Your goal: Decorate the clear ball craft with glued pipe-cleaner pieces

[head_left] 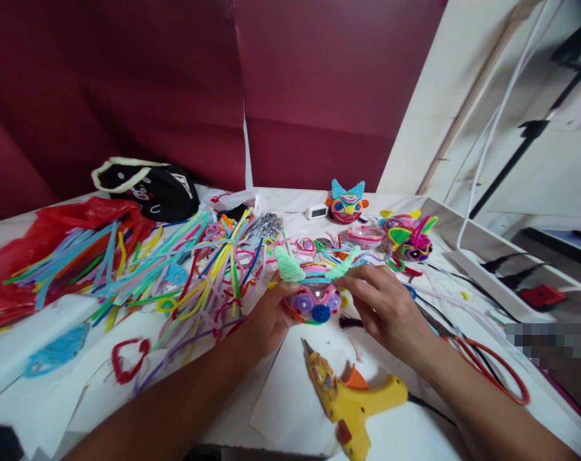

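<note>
Between both hands is a small animal-face craft made of coloured pipe cleaners, with pale green ears, purple eyes and a round blue nose. My left hand grips its left side, fingers partly hidden behind it. My right hand touches the right green ear with thumb and fingers pressed together. Below the craft, a yellow glue gun lies on a white sheet, its nozzle pointing up and left.
Loose pipe cleaners cover the left and middle of the table. Behind stand a blue-eared face craft, a pink and yellow craft and a small white clock. Cables and an orange cord lie right; a black bag sits back left.
</note>
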The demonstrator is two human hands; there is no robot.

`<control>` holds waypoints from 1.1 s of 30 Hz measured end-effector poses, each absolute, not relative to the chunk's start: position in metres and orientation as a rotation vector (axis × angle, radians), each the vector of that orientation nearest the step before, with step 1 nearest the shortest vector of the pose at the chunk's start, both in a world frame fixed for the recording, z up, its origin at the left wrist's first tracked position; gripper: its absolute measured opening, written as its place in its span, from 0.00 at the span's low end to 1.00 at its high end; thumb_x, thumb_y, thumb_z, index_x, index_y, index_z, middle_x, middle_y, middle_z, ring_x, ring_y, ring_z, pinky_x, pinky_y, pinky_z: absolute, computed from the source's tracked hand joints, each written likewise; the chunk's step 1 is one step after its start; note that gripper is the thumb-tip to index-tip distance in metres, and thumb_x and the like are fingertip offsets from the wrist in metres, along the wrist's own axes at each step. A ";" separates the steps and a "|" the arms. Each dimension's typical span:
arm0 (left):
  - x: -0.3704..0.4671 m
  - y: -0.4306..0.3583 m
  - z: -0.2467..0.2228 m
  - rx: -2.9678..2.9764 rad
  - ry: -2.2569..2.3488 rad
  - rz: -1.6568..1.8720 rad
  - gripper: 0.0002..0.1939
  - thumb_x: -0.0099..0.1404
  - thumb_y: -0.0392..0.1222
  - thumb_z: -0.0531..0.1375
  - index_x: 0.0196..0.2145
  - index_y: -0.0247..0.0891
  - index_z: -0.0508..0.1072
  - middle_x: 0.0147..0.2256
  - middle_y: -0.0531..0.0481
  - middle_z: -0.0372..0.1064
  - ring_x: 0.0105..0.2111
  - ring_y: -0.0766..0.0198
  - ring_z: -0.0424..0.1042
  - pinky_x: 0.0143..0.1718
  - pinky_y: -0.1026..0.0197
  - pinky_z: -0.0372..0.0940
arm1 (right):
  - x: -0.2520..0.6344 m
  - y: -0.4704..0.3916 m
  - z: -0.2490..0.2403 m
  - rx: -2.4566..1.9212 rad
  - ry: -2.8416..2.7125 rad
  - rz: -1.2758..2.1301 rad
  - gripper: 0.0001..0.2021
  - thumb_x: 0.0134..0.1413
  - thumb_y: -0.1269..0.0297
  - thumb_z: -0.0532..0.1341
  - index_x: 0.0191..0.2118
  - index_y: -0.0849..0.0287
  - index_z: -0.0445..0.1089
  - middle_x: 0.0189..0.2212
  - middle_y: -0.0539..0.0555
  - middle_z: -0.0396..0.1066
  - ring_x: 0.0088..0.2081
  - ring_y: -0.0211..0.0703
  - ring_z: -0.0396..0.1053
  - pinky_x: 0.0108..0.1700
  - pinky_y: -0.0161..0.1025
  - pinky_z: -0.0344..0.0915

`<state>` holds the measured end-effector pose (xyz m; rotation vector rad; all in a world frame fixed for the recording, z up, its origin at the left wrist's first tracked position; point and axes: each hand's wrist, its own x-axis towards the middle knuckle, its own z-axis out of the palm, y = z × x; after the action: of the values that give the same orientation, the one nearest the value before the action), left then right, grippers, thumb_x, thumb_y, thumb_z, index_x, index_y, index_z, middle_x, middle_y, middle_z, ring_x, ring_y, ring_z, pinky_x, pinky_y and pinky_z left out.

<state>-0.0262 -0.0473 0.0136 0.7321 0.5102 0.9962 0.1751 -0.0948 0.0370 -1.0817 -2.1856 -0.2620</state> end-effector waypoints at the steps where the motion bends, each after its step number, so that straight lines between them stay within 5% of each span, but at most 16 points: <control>1: -0.026 -0.047 0.013 0.730 0.512 1.000 0.18 0.57 0.36 0.63 0.46 0.39 0.74 0.37 0.50 0.78 0.39 0.56 0.76 0.46 0.50 0.70 | 0.175 -0.095 0.037 -1.077 -2.183 -0.256 0.18 0.57 0.84 0.53 0.48 0.59 0.68 0.39 0.57 0.70 0.39 0.45 0.64 0.40 0.43 0.60; 18: -0.026 -0.048 0.012 0.620 0.567 1.000 0.08 0.54 0.37 0.65 0.34 0.37 0.73 0.32 0.51 0.76 0.33 0.60 0.74 0.42 0.53 0.70 | 0.172 -0.096 0.038 -1.070 -2.148 -0.214 0.14 0.63 0.78 0.51 0.48 0.57 0.67 0.39 0.55 0.71 0.39 0.43 0.67 0.39 0.42 0.62; 33: -0.029 -0.047 0.015 0.549 0.550 0.984 0.07 0.55 0.36 0.64 0.33 0.37 0.73 0.31 0.51 0.77 0.30 0.62 0.75 0.39 0.55 0.71 | 0.172 -0.094 0.032 -1.026 -2.001 0.027 0.20 0.61 0.81 0.52 0.52 0.54 0.70 0.37 0.53 0.70 0.38 0.40 0.69 0.37 0.37 0.68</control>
<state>-0.0292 -0.0473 0.0150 0.5488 0.5497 0.9843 0.1722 -0.0936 0.0322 -1.0265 -2.0012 0.0270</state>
